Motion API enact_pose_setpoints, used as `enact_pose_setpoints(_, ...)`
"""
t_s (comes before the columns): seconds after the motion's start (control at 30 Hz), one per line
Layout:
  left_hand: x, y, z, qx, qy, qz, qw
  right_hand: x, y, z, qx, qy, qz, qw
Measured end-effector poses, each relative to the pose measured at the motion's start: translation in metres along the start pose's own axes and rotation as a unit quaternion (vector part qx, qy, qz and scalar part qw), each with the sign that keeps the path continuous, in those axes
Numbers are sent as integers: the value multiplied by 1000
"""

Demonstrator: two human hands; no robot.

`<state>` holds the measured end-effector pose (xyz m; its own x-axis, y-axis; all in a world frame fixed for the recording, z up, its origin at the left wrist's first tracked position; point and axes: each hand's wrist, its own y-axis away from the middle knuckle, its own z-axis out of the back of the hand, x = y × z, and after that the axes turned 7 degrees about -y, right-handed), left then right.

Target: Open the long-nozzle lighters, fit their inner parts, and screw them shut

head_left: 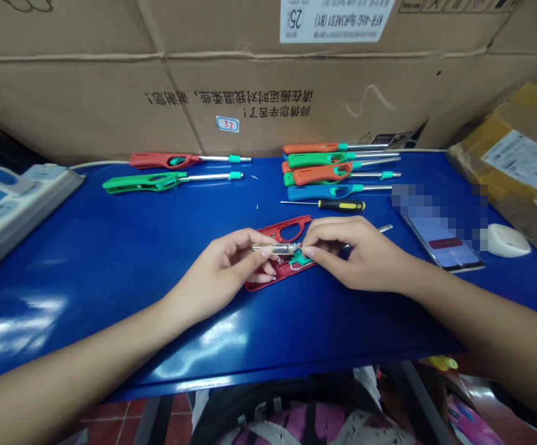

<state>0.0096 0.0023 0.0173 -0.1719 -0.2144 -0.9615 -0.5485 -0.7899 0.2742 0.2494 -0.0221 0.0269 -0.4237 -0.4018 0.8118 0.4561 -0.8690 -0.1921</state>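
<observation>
Between the thumb and fingers of my left hand (224, 272) is a small clear gas tank (275, 249), held level above an opened red lighter shell. My right hand (354, 250) pinches at the tank's right end; what its fingertips hold is too small to make out. One red shell half (296, 230) with a trigger opening lies just behind my fingers. The other red half (259, 285) lies below them, with a green trigger piece (300, 258) and a white wire in it. A metal tube end (385, 228) shows past my right hand.
Behind my hands lie a screwdriver (342, 205) and several long lighters (326, 159); a red lighter (164, 161) and a green lighter (145, 182) lie further left. A phone (444, 238), white mouse-like object (508, 240) and taped box (523, 154) are right, a power strip (27, 207) left. A large carton (249, 80) walls the back.
</observation>
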Motion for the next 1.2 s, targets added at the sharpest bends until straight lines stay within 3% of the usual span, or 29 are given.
enact_pose_setpoints(0.8,2,-1,1,8,-12,0,1000,0,-1,-2,9,19,39,999)
enact_pose_setpoints(1.2,0,-1,1,-26,-8,-23,999,-8,-3,-5,-85,22,30,996)
